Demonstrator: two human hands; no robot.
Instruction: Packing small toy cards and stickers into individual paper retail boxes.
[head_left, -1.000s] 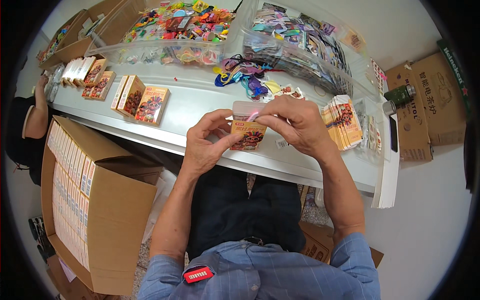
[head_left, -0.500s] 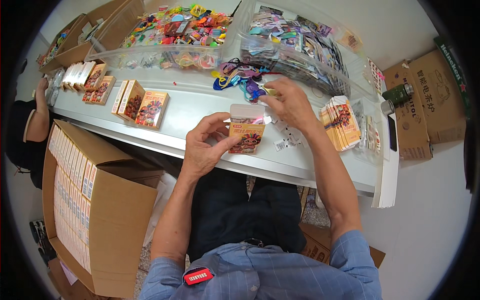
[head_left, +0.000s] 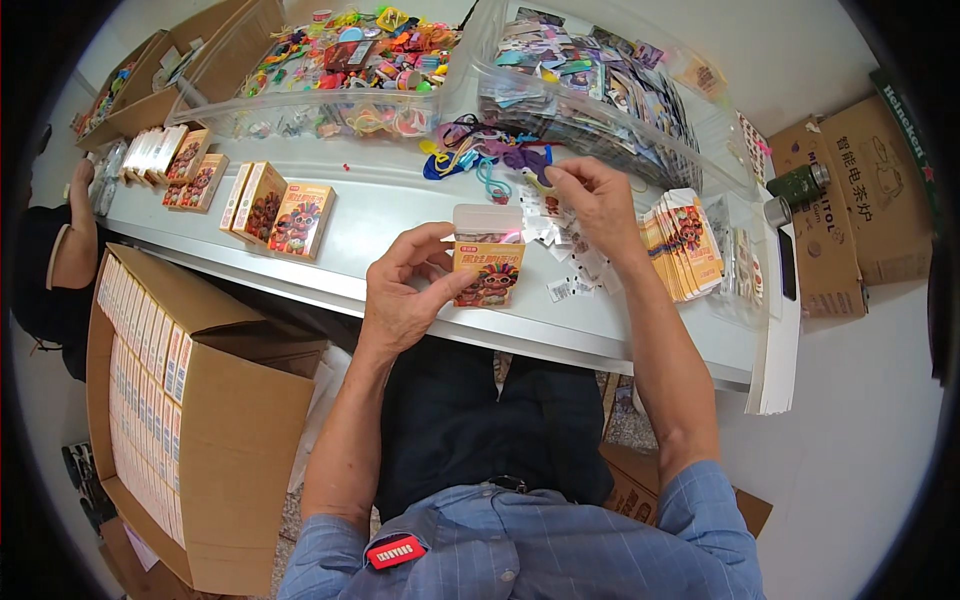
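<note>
**Two hands at the bench: an orange box and a purple piece**

We see a person's left hand clamped on a small orange box, thumb across the front panel and fingers around the side. The box stands near the front edge of the white bench, its pale top flap raised; within the mouth we note a pink item. The right hand is beyond the box and to its right, thumb and forefinger pinched together on a dark purple piece. Beside this piece we observe a tangle of coloured cords, blue and yellow among them. Small white packets lie scattered below the right hand, and to their right rests a fanned stack of orange cartons.

Along the back we distinguish two clear bins: a trinket bin with brightly coloured pieces, and a card bin filled with glossy flat items. Three orange boxes stand together on the left part of the bench. At lower left we find a large brown carton packed with rows of boxes; beyond it, another person's arm reaches toward the far end of the bench.
</note>
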